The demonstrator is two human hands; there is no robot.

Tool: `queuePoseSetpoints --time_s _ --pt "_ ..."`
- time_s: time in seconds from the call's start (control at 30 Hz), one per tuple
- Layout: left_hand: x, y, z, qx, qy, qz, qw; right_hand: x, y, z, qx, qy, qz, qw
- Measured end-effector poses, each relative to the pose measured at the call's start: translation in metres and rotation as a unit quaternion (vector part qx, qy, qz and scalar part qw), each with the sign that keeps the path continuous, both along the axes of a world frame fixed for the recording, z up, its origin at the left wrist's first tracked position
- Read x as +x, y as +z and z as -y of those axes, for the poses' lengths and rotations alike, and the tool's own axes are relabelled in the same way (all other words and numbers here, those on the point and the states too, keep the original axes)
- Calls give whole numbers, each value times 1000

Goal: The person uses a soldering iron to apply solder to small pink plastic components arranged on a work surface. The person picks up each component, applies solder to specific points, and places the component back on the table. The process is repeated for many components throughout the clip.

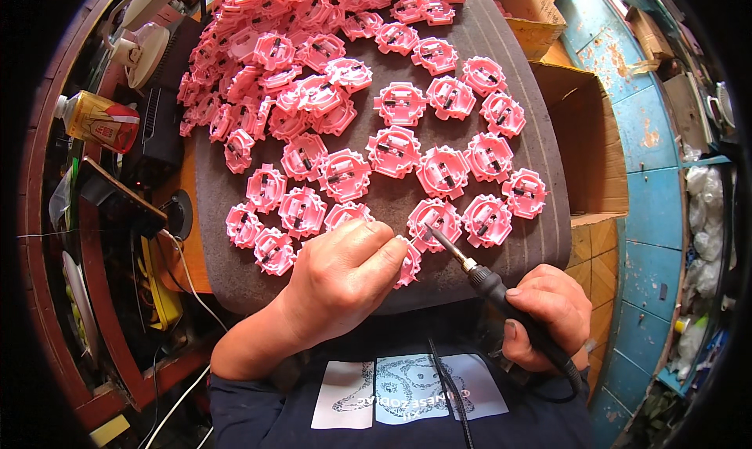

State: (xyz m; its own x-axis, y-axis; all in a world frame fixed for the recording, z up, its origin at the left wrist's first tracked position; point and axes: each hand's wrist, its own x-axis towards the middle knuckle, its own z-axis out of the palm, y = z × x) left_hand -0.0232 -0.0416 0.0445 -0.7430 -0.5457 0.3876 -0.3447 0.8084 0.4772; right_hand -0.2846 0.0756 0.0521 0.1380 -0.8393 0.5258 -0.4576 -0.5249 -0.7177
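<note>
My right hand is wrapped round the black handle of a soldering iron. The iron's metal tip reaches up and left to a pink plastic housing with small dark parts inside. Just left of it, my left hand is closed, thumb and forefinger pinched together. A thin solder wire seems to run from those fingertips toward the tip. Another pink housing lies partly hidden behind the left fingers. Several similar housings lie spread, open side up, on the dark board.
A large heap of pink housings covers the far left of the dark board. Cardboard boxes stand to the right, beside blue cabinets. At the left are a yellow-labelled bottle and a white cable.
</note>
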Motion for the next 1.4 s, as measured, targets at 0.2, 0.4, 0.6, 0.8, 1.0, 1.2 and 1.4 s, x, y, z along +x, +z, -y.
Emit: queuePoseSetpoints --time_s 0.2,0.4,0.6,0.8,1.0,1.2,1.4 --pt "0 -2 1 -2 1 -2 1000 1 0 2 -3 6 0 1000" --pt "0 -4 2 -3 1 3 1000 0 1 3 -2 12 -7 1000" --pt "-1 -5 2 -11 2 8 1000 0 0 4 -1 17 -7 1000" --pt "-3 -5 3 -2 -2 15 1000 0 1 3 0 16 -7 1000" --pt "-3 -3 3 -2 5 8 1000 1 0 1 4 7 -2 1000" --pt "-3 5 -2 8 17 -20 1000 -3 1 -8 0 -45 -2 999" --pt "-14 2 -3 13 -14 -19 1000 -6 1 -14 -3 -68 -9 998"
